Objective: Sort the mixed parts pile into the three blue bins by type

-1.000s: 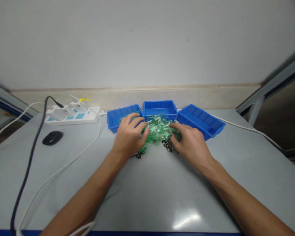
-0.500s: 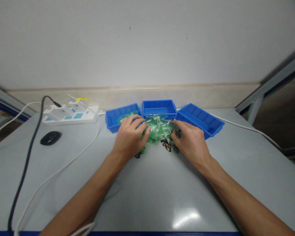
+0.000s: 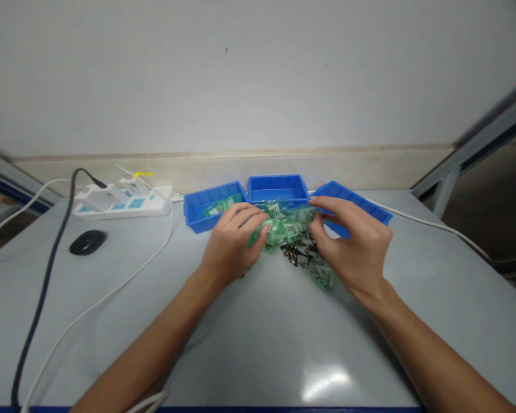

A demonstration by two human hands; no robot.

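Note:
A heap of small green-tinted plastic packets [image 3: 284, 226] lies at the middle of the table, in front of three blue bins. My left hand [image 3: 238, 238] rests on the heap's left side, fingers curled round some packets. At the right side is my right hand [image 3: 348, 235], its thumb and forefinger bent round the edge of a clear packet. Dark and brass-coloured small parts [image 3: 296, 253] show at the heap's front, beside another green packet [image 3: 322, 274]. The left bin [image 3: 195, 215] holds a few green packets; the middle bin [image 3: 278, 183] stands behind the heap.
The right bin [image 3: 372, 209] sits angled, partly behind my right hand. On the left are a white power strip [image 3: 155, 203] with plugs, a black mouse [image 3: 87, 242] and a dark cable [image 3: 47, 275]. White cables cross the table; a wall rises behind.
My right hand has moved right, uncovering more dark parts and a green packet at the heap's front right. My left hand has shifted slightly right and towards me over the heap.

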